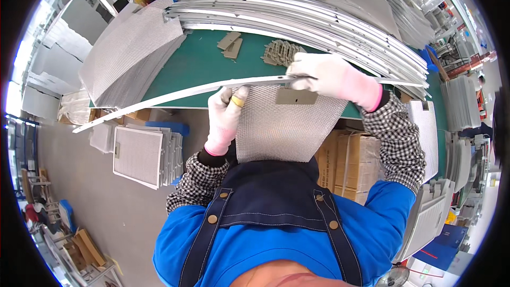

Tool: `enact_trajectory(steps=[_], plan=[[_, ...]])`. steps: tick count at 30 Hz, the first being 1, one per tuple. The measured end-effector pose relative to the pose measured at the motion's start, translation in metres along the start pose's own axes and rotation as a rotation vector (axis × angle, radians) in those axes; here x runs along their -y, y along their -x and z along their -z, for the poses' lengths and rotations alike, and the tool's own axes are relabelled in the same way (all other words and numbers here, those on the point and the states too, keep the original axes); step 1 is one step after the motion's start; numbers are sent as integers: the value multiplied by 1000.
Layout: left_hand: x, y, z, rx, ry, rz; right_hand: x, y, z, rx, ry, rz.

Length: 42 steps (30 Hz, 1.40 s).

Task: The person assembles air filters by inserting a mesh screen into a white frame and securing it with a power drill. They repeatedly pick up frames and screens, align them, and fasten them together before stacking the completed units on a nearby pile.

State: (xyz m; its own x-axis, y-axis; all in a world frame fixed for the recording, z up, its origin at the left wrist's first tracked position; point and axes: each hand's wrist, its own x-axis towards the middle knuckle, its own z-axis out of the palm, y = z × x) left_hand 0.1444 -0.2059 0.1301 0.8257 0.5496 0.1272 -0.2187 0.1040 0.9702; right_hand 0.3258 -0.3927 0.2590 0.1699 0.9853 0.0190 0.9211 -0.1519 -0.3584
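A silvery metal mesh panel (281, 133) leans between my body and the front edge of the green table. A small grey-brown plate (295, 96) sits at its top edge. My left hand (226, 114), in a white glove with a pink cuff and yellow wrapping on the thumb, is closed on the panel's upper left corner. Across the panel's top edge runs a long, thin metal strip (175, 94), reaching far out to both sides. My right hand (332, 77), gloved alike, closes round the strip above the plate; its fingertips are partly hidden.
On the green table (204, 66) lie loose grey-brown plates (230, 44) and a pile of small brackets (280, 52). Behind them long metal strips (297, 18) are bundled. Mesh sheets (133, 48) are stacked at left, framed panels (139, 154) stand below, and cardboard boxes (348, 162) sit underneath.
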Motion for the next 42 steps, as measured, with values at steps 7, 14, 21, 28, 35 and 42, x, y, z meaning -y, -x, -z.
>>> enact_trajectory(steps=[7,14,21,28,35,42], plan=[[-31,7,-14,61,75,44,-4,20,-1,179,-161,-114],[-34,3,-2,80,89,51,-8,39,-7,64,-142,-124],[-10,3,8,87,311,45,-32,110,12,57,-238,-419],[-52,9,18,170,54,190,-14,111,-11,33,45,-324],[-125,6,11,346,-1287,-799,-22,95,-5,68,2,-250],[-92,-16,32,618,-1155,-297,-43,66,-27,-47,-175,21]])
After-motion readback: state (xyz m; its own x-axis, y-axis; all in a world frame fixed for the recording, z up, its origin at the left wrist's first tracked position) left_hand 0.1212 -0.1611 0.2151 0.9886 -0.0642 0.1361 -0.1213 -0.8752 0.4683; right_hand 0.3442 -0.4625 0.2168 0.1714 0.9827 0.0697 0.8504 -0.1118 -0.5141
